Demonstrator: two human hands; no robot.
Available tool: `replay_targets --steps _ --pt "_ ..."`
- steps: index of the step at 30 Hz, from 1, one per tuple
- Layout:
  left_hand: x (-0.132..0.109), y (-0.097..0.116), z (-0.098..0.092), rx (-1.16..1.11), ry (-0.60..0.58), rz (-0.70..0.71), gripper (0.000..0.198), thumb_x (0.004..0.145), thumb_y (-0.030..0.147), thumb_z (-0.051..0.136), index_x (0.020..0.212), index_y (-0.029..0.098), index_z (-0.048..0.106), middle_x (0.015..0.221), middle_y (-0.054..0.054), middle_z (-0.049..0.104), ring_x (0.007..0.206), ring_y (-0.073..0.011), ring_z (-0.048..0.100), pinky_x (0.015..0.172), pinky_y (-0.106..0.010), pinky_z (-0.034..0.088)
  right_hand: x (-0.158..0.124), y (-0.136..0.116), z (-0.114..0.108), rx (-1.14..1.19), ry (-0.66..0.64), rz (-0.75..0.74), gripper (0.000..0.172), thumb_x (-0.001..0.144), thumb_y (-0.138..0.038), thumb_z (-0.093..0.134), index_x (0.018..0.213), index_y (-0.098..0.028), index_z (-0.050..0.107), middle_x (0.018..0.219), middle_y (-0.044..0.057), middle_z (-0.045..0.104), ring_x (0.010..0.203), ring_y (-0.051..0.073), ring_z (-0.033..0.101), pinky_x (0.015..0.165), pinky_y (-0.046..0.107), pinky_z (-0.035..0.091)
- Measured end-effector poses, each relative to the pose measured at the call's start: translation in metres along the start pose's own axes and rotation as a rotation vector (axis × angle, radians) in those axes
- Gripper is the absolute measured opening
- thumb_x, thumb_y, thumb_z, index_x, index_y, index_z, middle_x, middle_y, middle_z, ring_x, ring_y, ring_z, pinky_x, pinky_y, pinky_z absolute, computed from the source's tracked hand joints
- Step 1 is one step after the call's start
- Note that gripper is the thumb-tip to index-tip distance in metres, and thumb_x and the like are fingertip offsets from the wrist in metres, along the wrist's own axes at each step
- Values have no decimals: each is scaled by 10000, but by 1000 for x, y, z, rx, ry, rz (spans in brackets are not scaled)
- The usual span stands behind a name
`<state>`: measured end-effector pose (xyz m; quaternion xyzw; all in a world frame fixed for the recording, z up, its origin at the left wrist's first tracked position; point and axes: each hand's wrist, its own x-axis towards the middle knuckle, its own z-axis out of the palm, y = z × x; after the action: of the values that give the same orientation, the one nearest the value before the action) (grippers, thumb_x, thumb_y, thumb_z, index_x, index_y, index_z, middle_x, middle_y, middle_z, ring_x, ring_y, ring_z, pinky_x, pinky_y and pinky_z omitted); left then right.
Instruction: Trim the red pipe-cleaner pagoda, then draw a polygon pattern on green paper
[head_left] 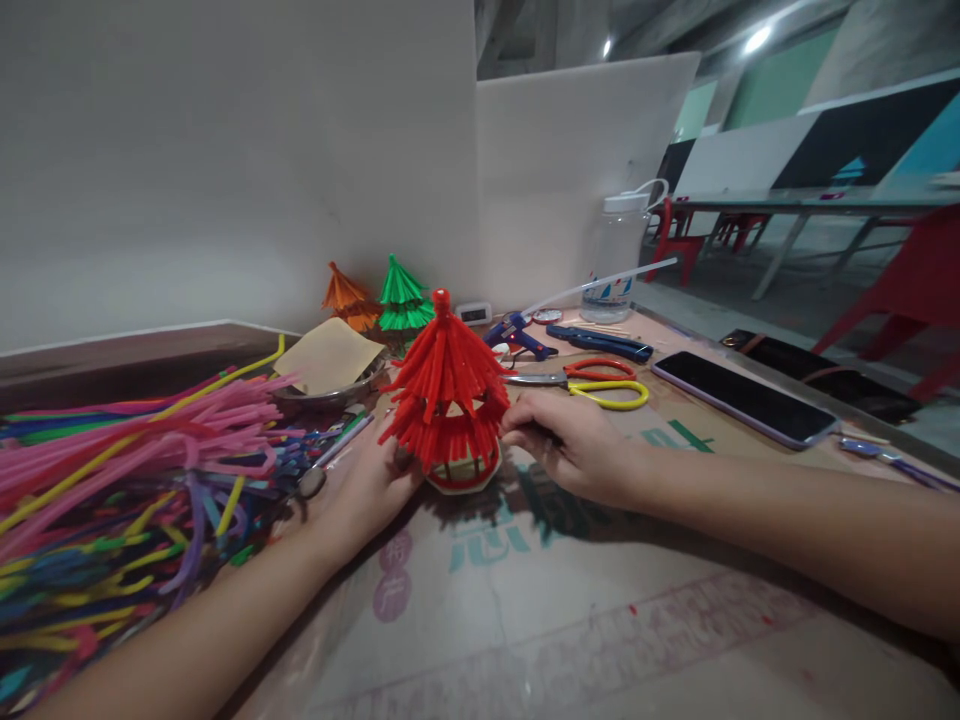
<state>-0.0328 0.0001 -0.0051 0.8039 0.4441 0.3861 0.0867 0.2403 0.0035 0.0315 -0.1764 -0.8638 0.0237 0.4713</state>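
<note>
On the tabletop (667, 335), toward its far edge, the red fuzzy-stem pavilion (448, 375) already has two roof tiers, remaining work unclear, right hand (559, 440) pinching its fringe, left hand's (386, 475) grip hidden.

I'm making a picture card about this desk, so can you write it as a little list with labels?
Main thing: red roofed model, two tiers
Left hand: at its left side, fingers partly hidden
Right hand: curled fingertips at its right edge
Behind: orange model, green model
Left side: heap of pipe cleaners
Right side: scissors, phone, water bottle
</note>
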Motion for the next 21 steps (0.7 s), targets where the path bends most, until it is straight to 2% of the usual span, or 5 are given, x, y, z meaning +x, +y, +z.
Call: replay_targets --steps 5,8,12,15,21 --pt "0 -8 2 -4 18 30 237 898 287 582 1101 214 680 1129 -93 739 1066 -277 700 962 -412 590 1 -4 0 55 18 230 163 1004 -285 627 878 -184 651 709 0 652 580 105 526 548 221 421" --pt "-2 -11 1 -10 23 65 268 911 283 582 1154 216 676 1209 -106 716 1110 -275 688 996 -415 577 2 -2 1 95 22 304 152 965 -309 678 898 -173 666 689 -10 634 553 99 499 527 221 407" --pt "-5 -10 1 -12 53 94 339 939 288 601 1268 221 645 1269 -107 685 1135 -268 668 1053 -438 540 1 -2 4 108 20 351 137 925 -288 707 879 -164 670 637 -38 572 523 86 445 499 214 371" --pt "-7 -9 2 -9 83 92 323 940 276 624 1256 216 647 1305 -107 672 1210 -275 636 1070 -434 519 1 -3 5 87 37 366 96 934 -242 650 884 -163 671 646 -28 593 524 86 457 487 201 372" --pt "-5 -10 2 -28 63 56 324 919 301 621 1230 219 660 1263 -107 681 1217 -295 632 1078 -450 518 -4 -2 6 35 -19 270 63 917 -210 615 868 -186 647 675 -20 622 545 97 488 537 221 381"
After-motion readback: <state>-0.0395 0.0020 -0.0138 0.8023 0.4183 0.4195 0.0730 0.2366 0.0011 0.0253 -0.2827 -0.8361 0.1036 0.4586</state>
